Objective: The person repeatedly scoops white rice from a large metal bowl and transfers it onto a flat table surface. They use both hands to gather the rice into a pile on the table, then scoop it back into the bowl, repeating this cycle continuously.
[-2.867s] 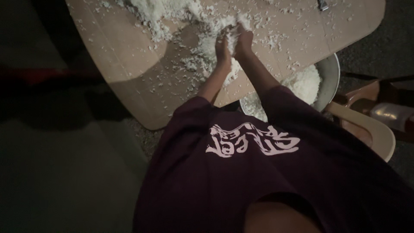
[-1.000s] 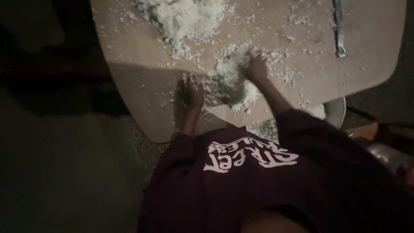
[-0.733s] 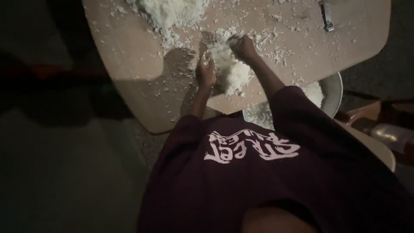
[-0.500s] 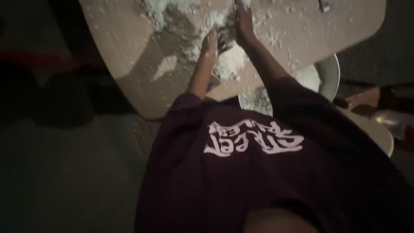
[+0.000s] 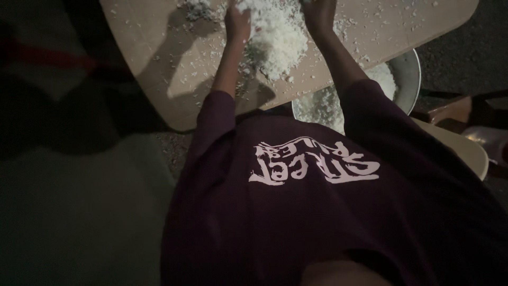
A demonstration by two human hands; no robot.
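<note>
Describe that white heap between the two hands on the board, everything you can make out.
The white heap is a loose, crumbly mound of flaky white shreds, possibly grated food; the dim picture leaves its kind unsure. It lies on a tan wooden board, near the board's front edge, with stray flakes scattered around it. The left hand presses against its left side and the right hand against its right, both at the picture's top edge. More of the same white stuff fills a metal bowl below the board.
</note>
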